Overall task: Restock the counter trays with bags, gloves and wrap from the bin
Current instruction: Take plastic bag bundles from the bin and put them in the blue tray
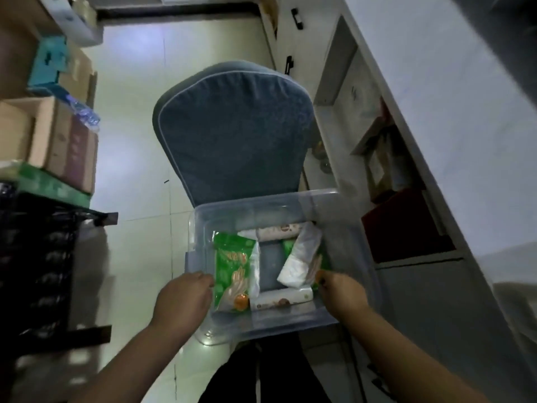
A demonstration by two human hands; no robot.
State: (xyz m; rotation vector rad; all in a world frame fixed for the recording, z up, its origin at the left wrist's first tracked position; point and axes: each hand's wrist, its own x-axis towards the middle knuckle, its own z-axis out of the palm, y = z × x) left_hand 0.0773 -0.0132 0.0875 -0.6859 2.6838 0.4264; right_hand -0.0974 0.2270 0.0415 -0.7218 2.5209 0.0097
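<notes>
Your left hand curls at the left wall of the clear bin, fingertips against the green glove pack. Your right hand curls at the right wall, beside the white bag bundle. Blur hides whether either hand actually grips anything. The bin sits on a blue chair. Its contents look light, soft and slick, so pinch the packs by an edge and take the wrap roll round its stiffer middle.

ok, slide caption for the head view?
Left hand and right hand reach into the clear bin on a blue chair.
</notes>
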